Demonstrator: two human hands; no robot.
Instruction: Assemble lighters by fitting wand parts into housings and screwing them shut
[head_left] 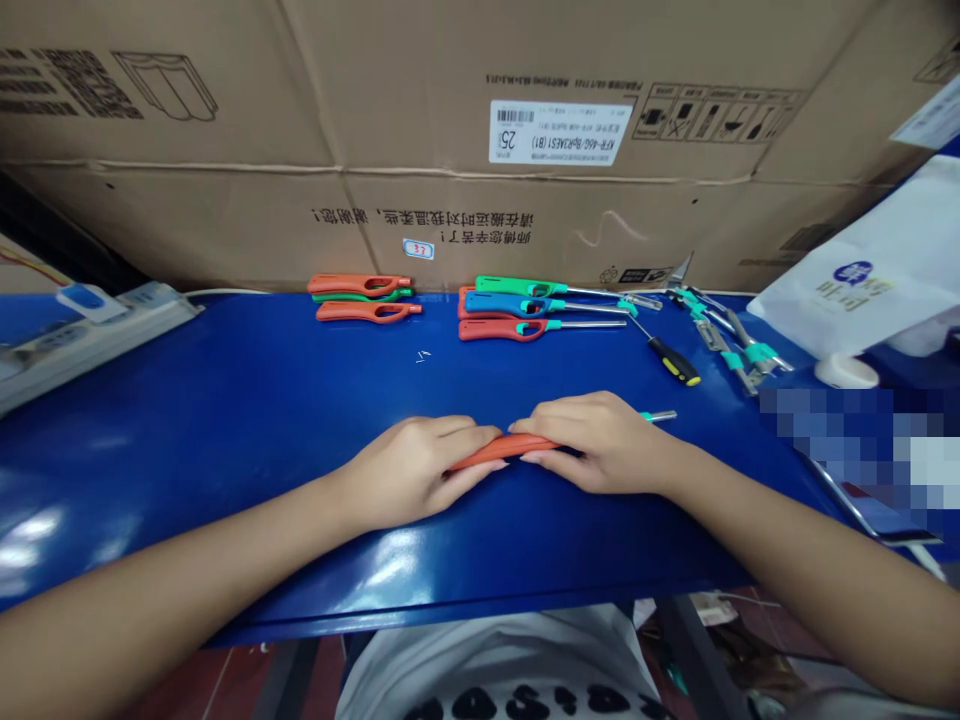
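An orange-red long-nosed lighter (pixel 506 449) is held level above the front of the blue table, its edge turned up. My left hand (pixel 420 465) is closed on one end of its body. Fingers of my right hand (pixel 592 440) pinch the other end, and a metal tip with a bit of teal sticks out beyond that hand. The lighter's trigger area is hidden by my right hand. Behind the hands lie assembled lighters (pixel 502 329) in red, blue and green with metal nozzles. Orange and green lighter bodies (pixel 367 312) without nozzles lie to their left.
A screwdriver (pixel 673 360) and a heap of metal nozzle parts (pixel 731 340) lie at the right. Small screws (pixel 423 356) rest mid-table. A cardboard box (pixel 420 130) walls the back, a power strip (pixel 97 330) stands left, and a white bag (pixel 870 250) and phone (pixel 870 510) are right.
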